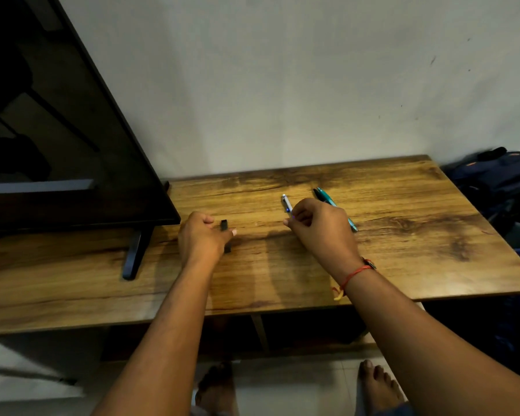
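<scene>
- left hand [203, 235] is curled, thumb and fingers pinching a small black piece [224, 225] low over the worktop [403, 235]; can't tell what it is
- right hand [318, 226] pinches a slim white-and-silver pen [286, 202], its end poking out toward the wall
- glossy teal pens [323, 195] lie on the wood-grain worktop just behind that hand, partly hidden
- any print on the pens is too small to read
- red thread bracelet [354, 273] on the right wrist
- black TV [72, 130] stands on the left, dark blue backpack [499, 181] past the right end
</scene>
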